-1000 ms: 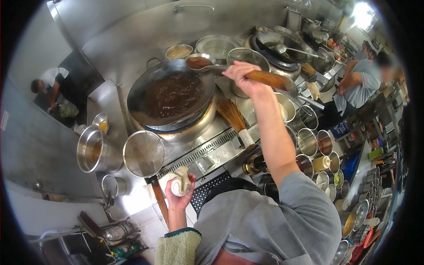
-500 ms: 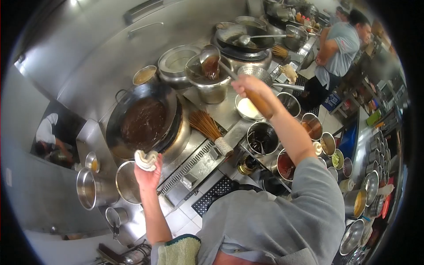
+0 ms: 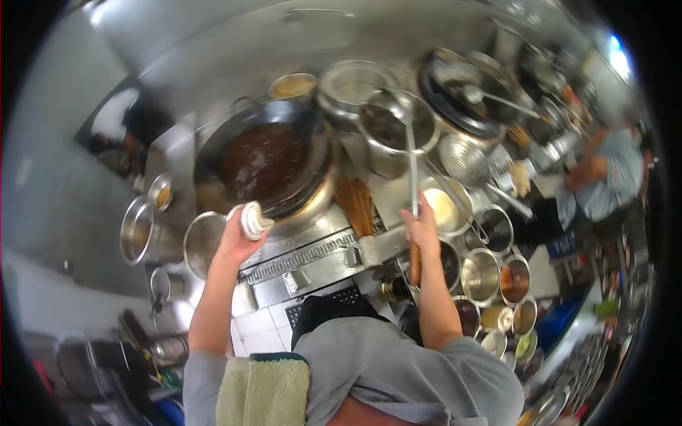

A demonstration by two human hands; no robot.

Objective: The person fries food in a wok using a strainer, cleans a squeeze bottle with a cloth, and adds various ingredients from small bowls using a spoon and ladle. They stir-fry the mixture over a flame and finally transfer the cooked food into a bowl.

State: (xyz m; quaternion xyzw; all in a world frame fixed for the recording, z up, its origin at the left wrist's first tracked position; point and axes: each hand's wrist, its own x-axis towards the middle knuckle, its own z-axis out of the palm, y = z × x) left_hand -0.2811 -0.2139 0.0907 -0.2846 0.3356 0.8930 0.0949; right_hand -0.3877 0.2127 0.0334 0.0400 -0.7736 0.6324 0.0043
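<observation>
Right hand grips ladle (left hand, cloth).

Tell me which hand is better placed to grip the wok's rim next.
Left, probably. The left hand holds a folded cloth right at the near rim of the wok, ready as padding. The right hand is busy gripping the ladle, whose bowl sits in the steel pot beside the wok.

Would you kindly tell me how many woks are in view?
2: large dark wok of brown sauce, centre-left; black wok holding a ladle, upper right. Blur may hide others.
</observation>
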